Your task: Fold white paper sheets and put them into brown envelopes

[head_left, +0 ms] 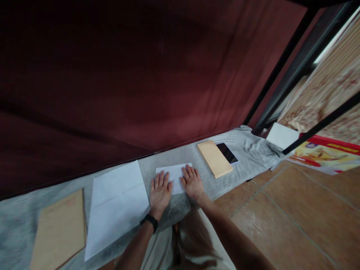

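A folded sheet of white paper (174,173) lies on the grey cloth in front of me. Flat on its left part rests my left hand (161,190), fingers stretched out, a black band on the wrist. My right hand (192,183) presses on the paper's right edge, its fingers extended too. Neither hand grips anything. To the left is a larger stack of white paper (116,208) with a crease across it. On the right, a pile of small tan envelopes (215,159) sits beside my right hand.
A dark-screened phone or tablet (226,153) lies partly beside the envelopes. Large brown envelopes (60,230) are at the far left. The grey cloth (247,150) covers a narrow surface against a dark red curtain (168,93). Black metal bars (281,67) and a colourful box (326,153) stand right.
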`<action>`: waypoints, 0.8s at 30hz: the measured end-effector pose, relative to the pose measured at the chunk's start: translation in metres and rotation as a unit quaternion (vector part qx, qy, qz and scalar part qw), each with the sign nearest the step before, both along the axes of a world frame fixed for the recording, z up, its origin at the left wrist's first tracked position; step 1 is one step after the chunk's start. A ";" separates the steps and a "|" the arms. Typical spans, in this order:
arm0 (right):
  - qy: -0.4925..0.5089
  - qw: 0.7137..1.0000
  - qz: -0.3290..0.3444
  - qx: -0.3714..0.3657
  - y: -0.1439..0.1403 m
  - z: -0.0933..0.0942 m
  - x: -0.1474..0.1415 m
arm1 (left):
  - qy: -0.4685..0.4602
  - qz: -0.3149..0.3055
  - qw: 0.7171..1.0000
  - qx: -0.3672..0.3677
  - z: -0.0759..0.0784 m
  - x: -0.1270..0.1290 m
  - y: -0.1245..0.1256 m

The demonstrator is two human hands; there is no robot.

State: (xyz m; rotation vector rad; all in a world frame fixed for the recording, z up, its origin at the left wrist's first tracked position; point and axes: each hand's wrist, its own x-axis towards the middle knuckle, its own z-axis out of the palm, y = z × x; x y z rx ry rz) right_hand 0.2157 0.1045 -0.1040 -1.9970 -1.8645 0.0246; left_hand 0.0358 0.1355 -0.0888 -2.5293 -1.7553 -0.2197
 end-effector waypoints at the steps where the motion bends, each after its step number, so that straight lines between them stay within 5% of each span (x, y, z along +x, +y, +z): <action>1: 0.000 1.000 -0.002 -0.002 0.000 0.002 0.000 | 0.000 0.001 1.000 -0.003 0.002 0.001 -0.001; 7: 0.024 0.999 -0.038 -0.014 0.021 0.021 -0.022 | 0.002 0.000 1.000 -0.003 0.005 0.003 0.000; 13: 0.025 0.998 0.062 0.005 0.034 0.015 -0.055 | 0.016 -0.018 1.000 -0.006 -0.001 -0.001 0.000; 24: -0.031 0.999 0.026 0.001 0.031 -0.008 -0.026 | -0.044 -0.012 0.999 0.016 -0.006 -0.002 0.003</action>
